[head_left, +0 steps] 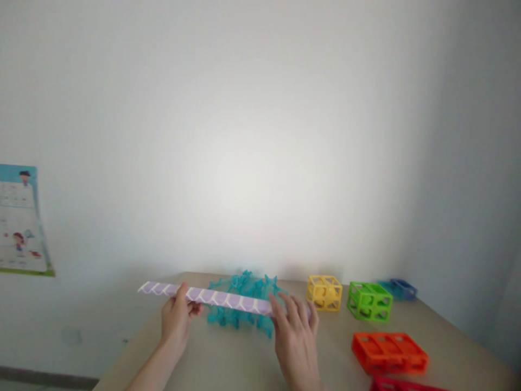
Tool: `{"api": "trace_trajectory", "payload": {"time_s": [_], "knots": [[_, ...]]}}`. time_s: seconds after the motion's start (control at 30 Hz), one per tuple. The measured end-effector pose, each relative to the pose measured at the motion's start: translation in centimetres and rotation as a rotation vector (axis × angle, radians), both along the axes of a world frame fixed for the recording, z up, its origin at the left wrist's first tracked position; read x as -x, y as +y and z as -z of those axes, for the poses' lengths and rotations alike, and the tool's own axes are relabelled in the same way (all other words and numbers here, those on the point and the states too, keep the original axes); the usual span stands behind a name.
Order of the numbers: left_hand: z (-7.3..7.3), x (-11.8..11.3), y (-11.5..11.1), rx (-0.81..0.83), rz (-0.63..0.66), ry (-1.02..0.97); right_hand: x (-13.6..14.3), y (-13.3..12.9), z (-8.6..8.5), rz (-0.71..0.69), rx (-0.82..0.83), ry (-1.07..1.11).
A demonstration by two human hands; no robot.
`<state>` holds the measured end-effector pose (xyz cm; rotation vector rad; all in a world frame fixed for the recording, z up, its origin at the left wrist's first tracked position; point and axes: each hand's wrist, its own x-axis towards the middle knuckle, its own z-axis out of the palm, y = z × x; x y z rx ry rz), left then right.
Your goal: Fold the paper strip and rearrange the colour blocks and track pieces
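Across two hands [176, 317] [296, 338], one lilac strip [222, 298]

Both hands [176, 317] [296, 339] hold a patterned lilac strip [220, 298] above the table [228, 364], turquoise pieces [244, 283] behind it

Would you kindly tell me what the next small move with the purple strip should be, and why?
Perhaps slide the left hand outward along the strip: its left end juts well past that hand, while the right hand sits near the other end, so a wider hold might steady it.
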<state>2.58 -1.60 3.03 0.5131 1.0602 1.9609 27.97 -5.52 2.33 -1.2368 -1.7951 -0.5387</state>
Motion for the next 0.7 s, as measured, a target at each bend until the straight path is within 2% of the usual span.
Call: {"api": "trace_trajectory", "payload": {"time_s": [0.07, 0.1, 0.23, 0.33, 0.5, 0.6, 0.7], "knots": [[-0.3, 0.9, 0.8, 0.049, 0.011, -0.046, 0.1, 0.2, -0.1, 0.043, -0.082, 0.049], [-0.6, 1.2, 1.2, 0.062, 0.004, -0.059, 0.4, 0.3, 0.1, 0.020, -0.097, 0.065], [-1.6, 1.1, 4.3, 0.099, 0.034, -0.074, 1.9, 0.1, 1.2, -0.254, -0.047, 0.039], [-2.0, 0.0, 7.6, 0.155, 0.133, -0.086, 2.5, 0.3, 1.8, -0.368, 0.010, 0.036], [-2.2, -2.0, 12.2, 0.246, 0.320, -0.128, 2.3, 0.7, 2.1, -0.406, 0.084, 0.089], [-2.4, -2.4, 13.5, 0.277, 0.381, -0.148, 2.3, 0.8, 2.2, -0.412, 0.103, 0.111], [-3.0, -2.0, 13.8, 0.262, 0.372, -0.149, 2.4, 0.9, 2.4, -0.404, 0.109, 0.132]]}}
